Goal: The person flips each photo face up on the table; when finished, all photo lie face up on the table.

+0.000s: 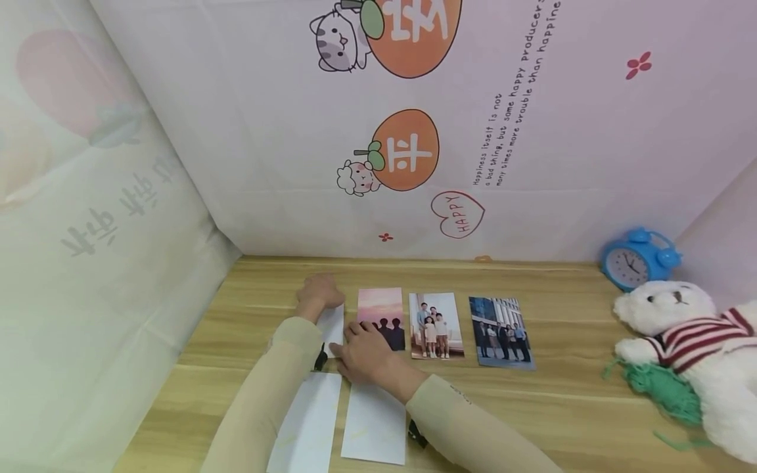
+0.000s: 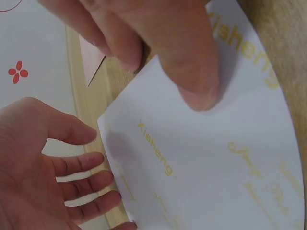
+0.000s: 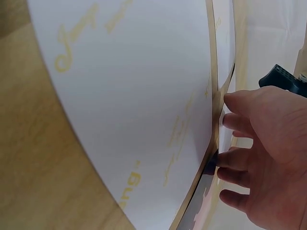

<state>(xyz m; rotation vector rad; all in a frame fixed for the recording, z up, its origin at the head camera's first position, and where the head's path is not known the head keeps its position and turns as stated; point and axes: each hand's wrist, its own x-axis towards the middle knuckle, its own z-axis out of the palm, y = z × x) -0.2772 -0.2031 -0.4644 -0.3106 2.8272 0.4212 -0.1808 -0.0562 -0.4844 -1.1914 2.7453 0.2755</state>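
A white card (image 1: pixel 336 338) with yellow print on its upper side lies on the wooden table, left of a sunset photo (image 1: pixel 381 305) with dark silhouettes. At the card's far edge is my left hand (image 1: pixel 320 293); the left wrist view shows its fingers (image 2: pixel 88 165) nearly straight along that edge. My right hand (image 1: pixel 368 355) is spread at the card's near right corner and over the lower part of the sunset photo. In the left wrist view its thumb touches the card's printed face. The right wrist view shows the right fingers (image 3: pixel 235 160) loosely bent.
To the right lie a family photo (image 1: pixel 436 325) and a group photo (image 1: pixel 501 332). Two more white cards (image 1: pixel 307 420) (image 1: pixel 374 424) lie nearer me. A blue alarm clock (image 1: pixel 635 263), white teddy bear (image 1: pixel 704 348) and green yarn (image 1: pixel 665 391) occupy the right side.
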